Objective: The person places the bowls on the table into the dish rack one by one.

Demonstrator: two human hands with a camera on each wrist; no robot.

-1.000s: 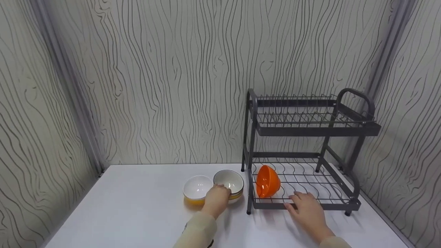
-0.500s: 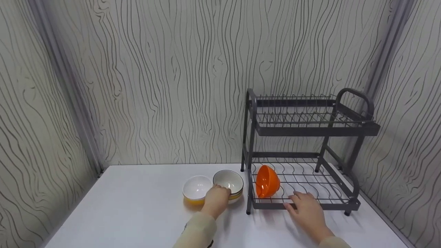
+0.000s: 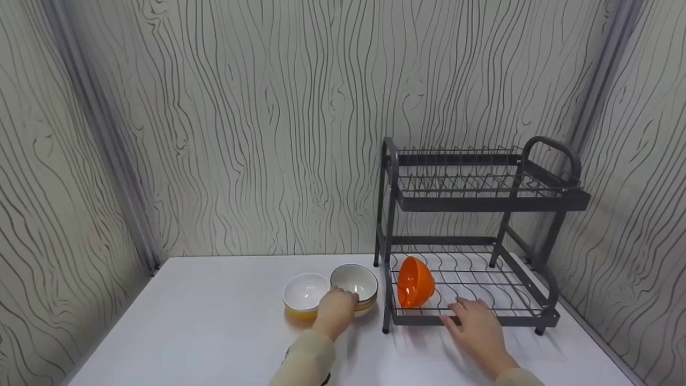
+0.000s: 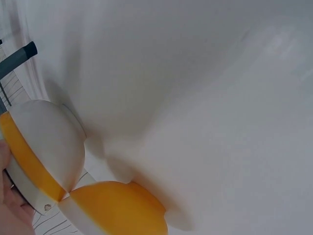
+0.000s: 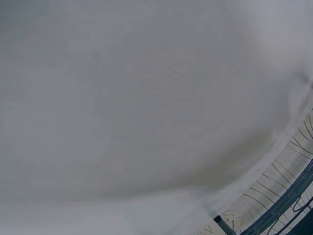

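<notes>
In the head view my left hand [image 3: 336,312] grips the near rim of a white bowl [image 3: 360,279] with a dark rim and a yellow band. That banded bowl [image 4: 51,142] also shows in the left wrist view, with fingers [image 4: 12,215] at its rim. Just left of it, close to my hand, stands a bowl [image 3: 305,294] that is white inside and yellow outside. My right hand [image 3: 476,333] rests at the front bar of the dish rack's [image 3: 496,203] lower tier, fingers relaxed and holding nothing. An orange bowl [image 3: 417,282] leans on its side at that tier's left end.
Both rack tiers are wire, the upper one with upright plate slots. The rack's dark legs stand on the white table [image 3: 203,321], right of the bowls. Patterned wall panels [image 3: 257,128] enclose the table at the back and sides.
</notes>
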